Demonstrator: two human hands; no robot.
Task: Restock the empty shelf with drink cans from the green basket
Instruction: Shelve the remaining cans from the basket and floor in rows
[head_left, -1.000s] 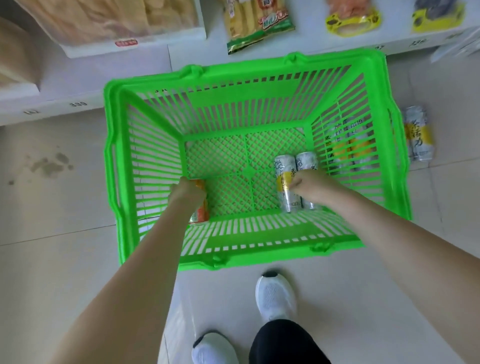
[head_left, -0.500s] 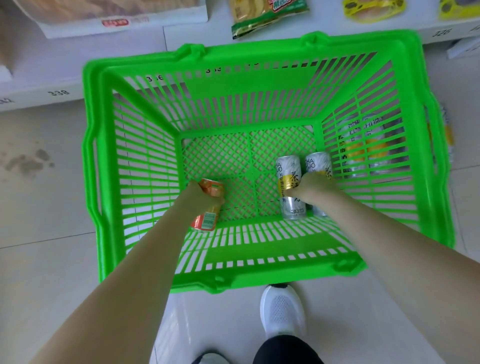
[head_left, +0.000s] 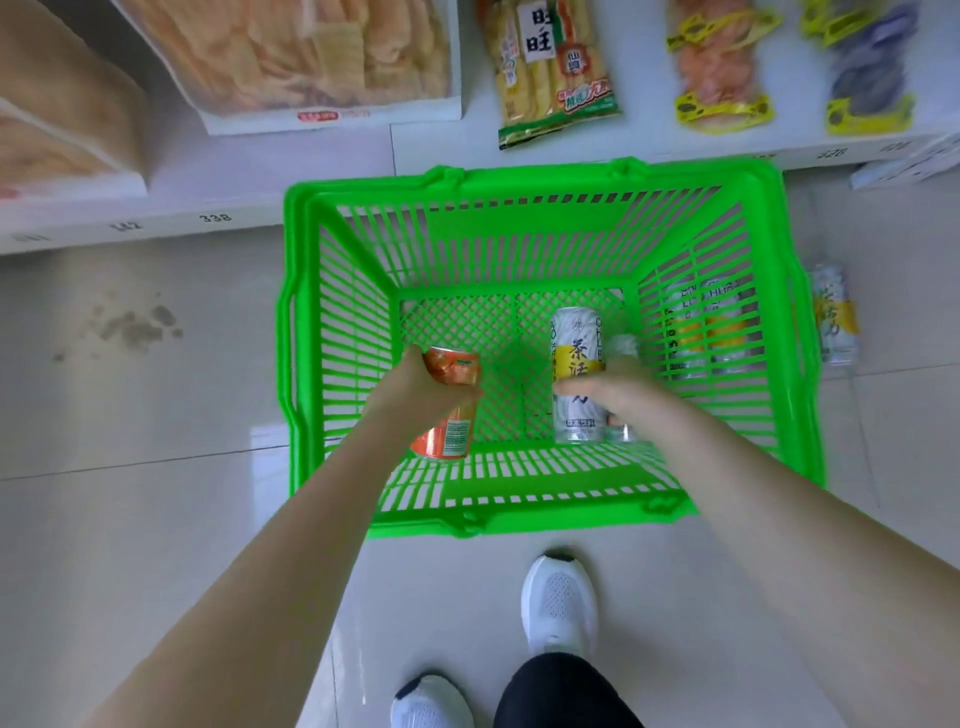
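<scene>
The green basket (head_left: 337, 332) stands on the floor in front of a low white shelf (head_left: 322, 156). Both of my hands are inside it. My left hand (head_left: 415, 389) is wrapped around an orange can (head_left: 452, 410), which is tilted and raised off the basket bottom. My right hand (head_left: 618, 395) grips two tall silver-and-yellow cans (head_left: 576, 364) side by side; the right one is mostly hidden behind my fingers. The rest of the basket bottom holds nothing.
Several more silver-and-yellow cans (head_left: 831, 317) lie on the floor just right of the basket, some seen through its wall. Snack packs (head_left: 550, 67) and boxed goods lie on the shelf. My white shoes (head_left: 558, 603) stand on the tile below the basket.
Both hands have lifted their cans up from the basket bottom. The view has shifted, so the basket now sits lower and the shelf shows more.
</scene>
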